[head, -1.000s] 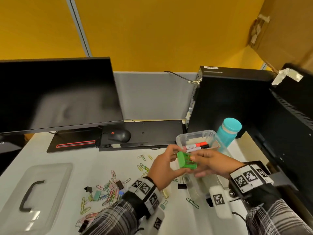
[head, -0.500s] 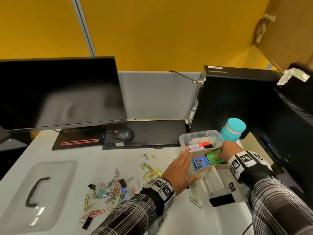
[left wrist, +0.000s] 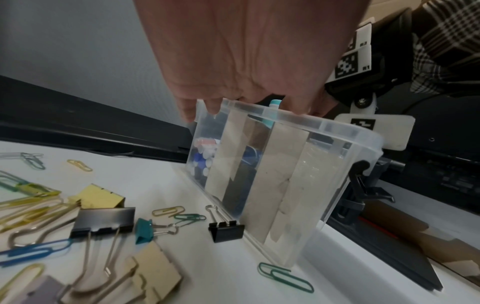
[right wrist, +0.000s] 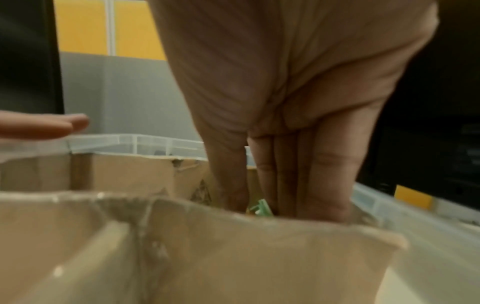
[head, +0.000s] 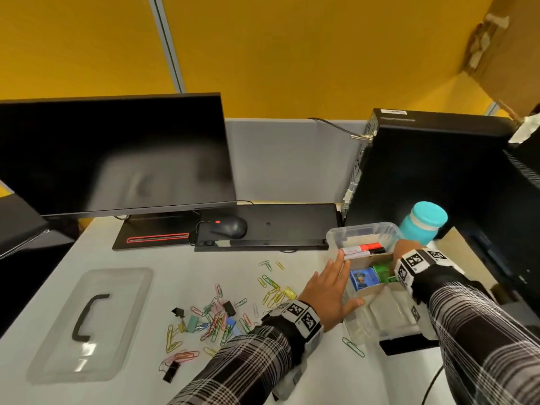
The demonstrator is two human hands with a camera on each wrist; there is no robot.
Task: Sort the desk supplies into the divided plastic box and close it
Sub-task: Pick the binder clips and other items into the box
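Note:
The clear divided box (head: pixel 336 238) stands at the desk's right, with cardboard dividers inside. My left hand (head: pixel 339 283) lies flat with straight fingers against its left wall (left wrist: pixel 298 164). My right hand (head: pixel 404 254) reaches down into the middle compartment; thumb and fingers (right wrist: pixel 285 181) pinch a small green box (head: pixel 382 270) (right wrist: pixel 261 206). A small blue box (head: pixel 362 279) sits beside it. Red and black markers (head: pixel 365 248) lie in the far compartment. Coloured paper clips and binder clips (head: pixel 216 314) are scattered left of the box. The clear lid (head: pixel 87 325) lies far left.
A monitor (head: pixel 117 153), a mouse (head: pixel 229 226) and a black keyboard (head: pixel 277 226) line the back. A teal bottle (head: pixel 423 223) and a black computer tower (head: pixel 432 171) stand behind the box. A black binder clip (left wrist: pixel 226 230) touches the box's wall.
Both hands held the green box above the desk a second ago. My right hand has lowered it into the middle compartment, and my left hand has moved flat onto the box's left wall.

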